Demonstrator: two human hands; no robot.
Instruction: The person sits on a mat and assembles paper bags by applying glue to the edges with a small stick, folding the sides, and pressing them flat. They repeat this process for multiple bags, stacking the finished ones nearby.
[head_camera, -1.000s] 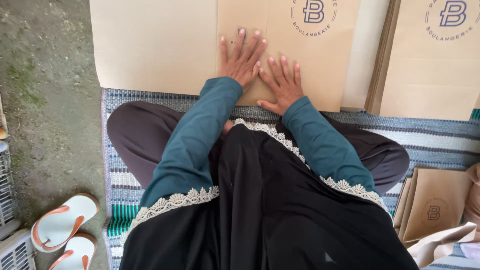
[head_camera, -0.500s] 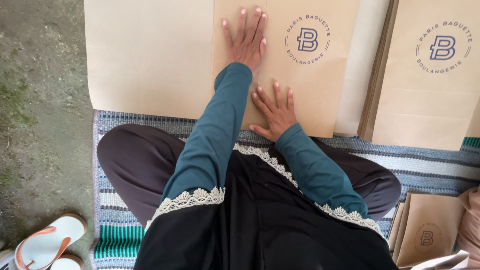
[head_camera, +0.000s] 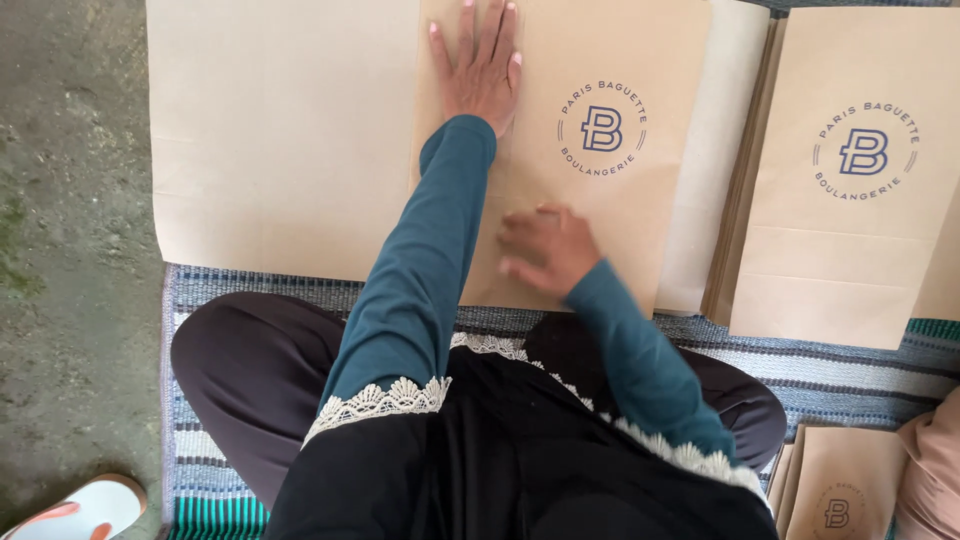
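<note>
Head view: left hand (head_camera: 480, 68), fingertips cropped, and blurred right hand (head_camera: 545, 248) press flat, unclenched, on paper bag (head_camera: 590, 230).

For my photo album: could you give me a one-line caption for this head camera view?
Seated on a striped mat, a person presses the left hand and right hand flat on a brown paper bag.

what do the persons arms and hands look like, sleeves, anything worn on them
Both arms are covered to the wrist by snug teal long sleeves, the left sleeve and the right sleeve. Over the upper arms falls a black garment edged with white scalloped lace trim. The left hand and right hand are bare: no gloves, and no rings or watch visible.
</note>
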